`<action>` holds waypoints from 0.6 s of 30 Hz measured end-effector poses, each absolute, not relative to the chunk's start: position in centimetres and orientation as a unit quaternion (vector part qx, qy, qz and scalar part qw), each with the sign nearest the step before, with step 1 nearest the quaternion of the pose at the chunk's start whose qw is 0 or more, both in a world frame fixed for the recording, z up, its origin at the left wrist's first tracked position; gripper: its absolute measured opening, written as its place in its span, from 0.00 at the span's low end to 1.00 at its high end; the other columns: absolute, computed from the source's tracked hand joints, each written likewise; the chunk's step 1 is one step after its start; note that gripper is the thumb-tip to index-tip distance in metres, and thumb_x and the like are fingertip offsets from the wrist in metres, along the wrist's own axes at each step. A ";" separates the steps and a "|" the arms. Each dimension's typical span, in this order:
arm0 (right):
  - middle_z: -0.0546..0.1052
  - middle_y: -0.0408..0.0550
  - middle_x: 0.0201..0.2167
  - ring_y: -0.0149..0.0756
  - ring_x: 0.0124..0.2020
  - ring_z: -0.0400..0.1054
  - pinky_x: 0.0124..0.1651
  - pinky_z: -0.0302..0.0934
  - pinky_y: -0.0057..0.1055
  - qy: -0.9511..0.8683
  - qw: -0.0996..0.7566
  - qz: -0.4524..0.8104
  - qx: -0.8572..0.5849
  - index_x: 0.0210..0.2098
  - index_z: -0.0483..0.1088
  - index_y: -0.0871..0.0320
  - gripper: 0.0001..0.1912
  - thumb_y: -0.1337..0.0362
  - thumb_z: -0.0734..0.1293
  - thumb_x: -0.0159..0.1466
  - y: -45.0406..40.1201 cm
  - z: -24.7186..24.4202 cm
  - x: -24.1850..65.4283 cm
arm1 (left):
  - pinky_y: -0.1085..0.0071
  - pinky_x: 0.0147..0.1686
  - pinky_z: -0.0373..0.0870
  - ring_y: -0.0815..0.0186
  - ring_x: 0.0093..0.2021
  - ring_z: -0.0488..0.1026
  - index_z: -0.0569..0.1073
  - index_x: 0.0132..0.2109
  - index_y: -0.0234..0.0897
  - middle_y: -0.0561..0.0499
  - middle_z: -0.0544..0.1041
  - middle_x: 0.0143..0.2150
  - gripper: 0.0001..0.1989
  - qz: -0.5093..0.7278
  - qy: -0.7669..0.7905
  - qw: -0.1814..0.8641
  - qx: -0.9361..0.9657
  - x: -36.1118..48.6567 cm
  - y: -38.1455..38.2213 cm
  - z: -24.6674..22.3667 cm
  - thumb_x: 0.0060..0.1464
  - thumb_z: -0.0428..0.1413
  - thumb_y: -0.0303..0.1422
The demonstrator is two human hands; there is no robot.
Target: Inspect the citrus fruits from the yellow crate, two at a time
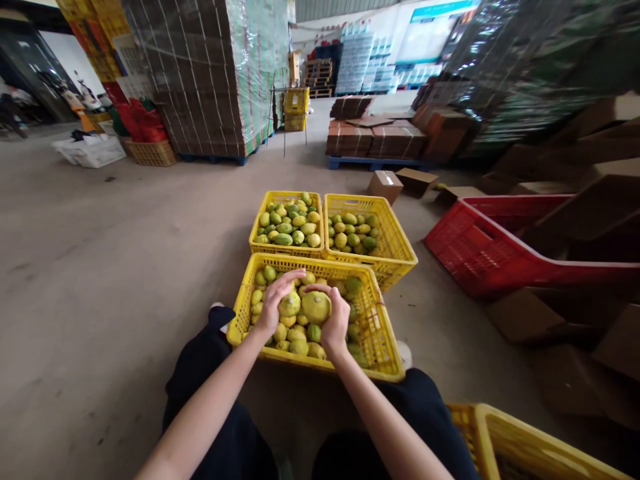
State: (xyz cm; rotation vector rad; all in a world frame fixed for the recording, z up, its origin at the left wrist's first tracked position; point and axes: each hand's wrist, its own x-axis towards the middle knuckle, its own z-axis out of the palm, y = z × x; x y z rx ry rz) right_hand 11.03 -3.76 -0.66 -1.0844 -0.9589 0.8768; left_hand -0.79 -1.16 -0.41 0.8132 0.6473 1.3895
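Over the front yellow crate (385,333), both my hands are curved round yellow-green fruits that look like lemons. My left hand (273,303) grips one lemon (290,305), its fingers reaching over the top. My right hand (336,320) is closed on a larger lemon (317,308), with the stem end facing me. The two lemons are close side by side. Below them, several more lemons (299,346), some yellow and some green, lie loose in the crate. The crate stands on the floor between my legs.
Behind it stand a fuller lemon crate (255,248) at left and a partly filled one (400,260) at right. A red crate (465,247) and cardboard boxes (530,320) crowd the right. Another yellow crate (480,427) is near my right leg. Wrapped pallet stacks (200,80) rise behind.
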 end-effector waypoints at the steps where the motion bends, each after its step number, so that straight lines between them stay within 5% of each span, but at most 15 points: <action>1: 0.80 0.48 0.32 0.43 0.37 0.73 0.47 0.62 0.37 -0.438 0.659 0.384 -0.476 0.28 0.79 0.56 0.26 0.47 0.56 0.65 -3.9 -0.6 11.1 | 0.67 0.64 0.53 0.57 0.65 0.61 0.81 0.39 0.37 0.48 0.78 0.53 0.14 0.609 0.272 0.655 0.354 -0.8 -1.3 -0.3 0.51 0.52 0.23; 8: 0.80 0.47 0.30 0.45 0.37 0.73 0.45 0.63 0.38 -0.471 0.648 0.364 -0.475 0.28 0.79 0.52 0.23 0.48 0.58 0.63 -4.6 -0.6 11.4 | 0.67 0.67 0.49 0.60 0.69 0.55 0.77 0.51 0.40 0.50 0.73 0.60 0.20 0.622 0.262 0.679 0.287 -1.0 -1.7 -0.7 0.53 0.50 0.25; 18: 0.77 0.46 0.30 0.41 0.36 0.70 0.44 0.61 0.34 -0.384 0.664 0.358 -0.532 0.27 0.75 0.56 0.22 0.48 0.59 0.62 -3.6 -1.1 10.8 | 0.65 0.62 0.59 0.57 0.63 0.65 0.79 0.44 0.36 0.46 0.79 0.51 0.16 0.592 0.298 0.708 0.244 -0.3 -0.8 -1.4 0.60 0.48 0.36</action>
